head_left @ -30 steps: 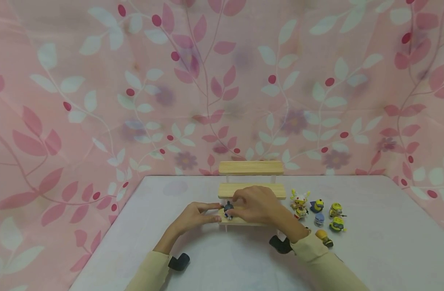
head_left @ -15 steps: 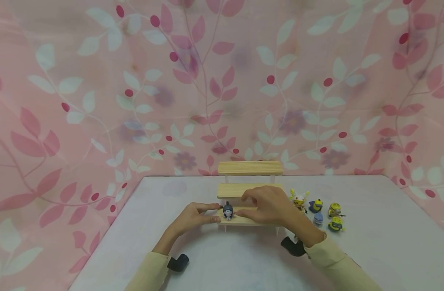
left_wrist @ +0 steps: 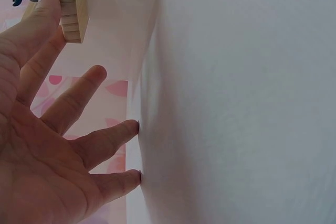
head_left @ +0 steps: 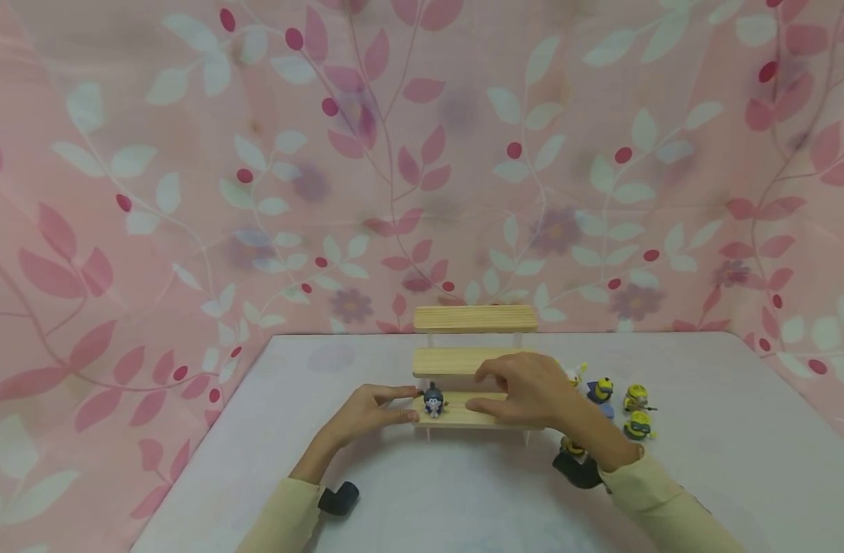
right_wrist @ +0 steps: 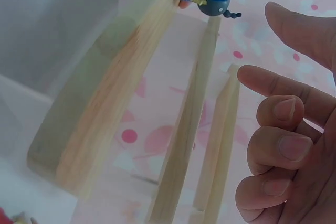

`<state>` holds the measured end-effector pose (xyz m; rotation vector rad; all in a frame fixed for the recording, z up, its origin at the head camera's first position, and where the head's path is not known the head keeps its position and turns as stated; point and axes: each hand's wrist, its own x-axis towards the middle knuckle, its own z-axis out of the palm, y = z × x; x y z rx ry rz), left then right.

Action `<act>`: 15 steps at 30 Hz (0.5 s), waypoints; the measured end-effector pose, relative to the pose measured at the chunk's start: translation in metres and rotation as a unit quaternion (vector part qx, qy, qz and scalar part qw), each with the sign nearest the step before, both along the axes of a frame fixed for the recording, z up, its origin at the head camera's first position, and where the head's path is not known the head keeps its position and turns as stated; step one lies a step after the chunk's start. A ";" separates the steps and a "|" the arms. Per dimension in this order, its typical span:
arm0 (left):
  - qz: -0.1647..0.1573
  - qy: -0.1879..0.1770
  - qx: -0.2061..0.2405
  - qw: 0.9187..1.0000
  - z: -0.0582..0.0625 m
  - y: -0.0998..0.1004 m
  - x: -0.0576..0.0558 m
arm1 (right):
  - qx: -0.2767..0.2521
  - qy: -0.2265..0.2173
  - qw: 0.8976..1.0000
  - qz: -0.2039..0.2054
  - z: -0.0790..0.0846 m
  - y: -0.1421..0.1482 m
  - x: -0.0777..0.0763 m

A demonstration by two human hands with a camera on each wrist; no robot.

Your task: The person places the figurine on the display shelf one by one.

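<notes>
Figurine (head_left: 433,402) located at the left end of the lowest board (head_left: 456,420), upright, facing the head camera. Surroundings, by size: pink leaf-patterned backdrop (head_left: 422,153) behind; white-covered table (head_left: 435,499); on it a stepped wooden rack (head_left: 475,319) of three boards. Right hand (head_left: 532,388) stands in front of the right part of the middle and lowest boards, hiding some of each; thumb and index finger are parted, the other three fingers bent, nothing held. Left hand (head_left: 368,413) pinches the left end of the lowest board between thumb and index finger, remaining fingers spread; the thumb lies just beside the figurine. To the right of the rack, a group of other small figures (head_left: 637,399), mostly yellow, partly covered by the right hand and forearm.

Figurine appearance: dark grey-blue head with a knobbed tip on top, white face, blue and white body; a small yellow patch shows in the right wrist view.

Versus 1.0 s ago: right fingers were at the figurine; now they are drawn off to the right, clear of it, and its front is in full view. Left hand and figurine keep their places.
</notes>
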<state>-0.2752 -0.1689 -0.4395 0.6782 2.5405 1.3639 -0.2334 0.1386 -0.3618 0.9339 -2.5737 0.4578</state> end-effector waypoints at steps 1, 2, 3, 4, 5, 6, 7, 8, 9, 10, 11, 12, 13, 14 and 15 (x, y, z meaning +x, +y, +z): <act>0.001 0.000 -0.001 1.000 0.000 0.000 0.000 | -0.002 0.002 1.000 0.001 -0.001 0.002 0.000; 0.001 0.001 -0.003 1.000 0.001 0.000 0.000 | -0.004 0.004 1.000 0.002 -0.002 0.003 0.000; 0.002 0.002 -0.005 1.000 0.001 -0.001 0.001 | -0.005 0.005 1.000 0.003 -0.002 0.005 0.000; 0.003 0.003 -0.005 1.000 0.001 -0.001 0.001 | -0.005 0.004 1.000 0.004 -0.003 0.006 0.000; 0.002 0.003 -0.004 1.000 0.001 -0.001 0.001 | -0.006 0.002 1.000 0.004 -0.003 0.008 0.001; 0.002 0.003 -0.003 1.000 0.001 -0.001 0.000 | -0.006 0.001 1.000 0.003 -0.003 0.009 0.001; 0.001 0.003 -0.003 1.000 0.000 -0.001 0.000 | -0.004 0.001 1.000 0.002 -0.004 0.011 0.001; 0.000 0.003 -0.003 1.000 0.000 -0.001 0.000 | -0.002 0.000 1.000 0.001 -0.004 0.012 0.001; 0.000 0.002 -0.002 1.000 -0.001 -0.001 0.000 | 0.000 0.001 1.000 -0.001 -0.004 0.013 0.001; 0.000 0.001 -0.001 1.000 -0.001 -0.001 0.000 | 0.000 0.001 1.000 -0.002 -0.004 0.014 0.001; -0.001 -0.001 0.000 1.000 -0.001 -0.001 0.000 | 0.000 0.002 1.000 -0.002 -0.004 0.016 0.002; -0.002 -0.002 0.001 1.000 -0.001 -0.001 0.000 | 0.001 0.002 1.000 -0.003 -0.003 0.017 0.002; -0.002 -0.002 0.001 1.000 -0.001 0.000 0.000 | 0.001 0.004 1.000 -0.004 -0.003 0.018 0.003; -0.003 -0.002 0.001 1.000 -0.001 0.000 0.000 | 0.003 0.005 1.000 -0.005 -0.003 0.020 0.003; -0.004 -0.001 0.002 1.000 -0.001 0.000 0.000 | 0.005 0.005 1.000 -0.007 -0.003 0.021 0.004</act>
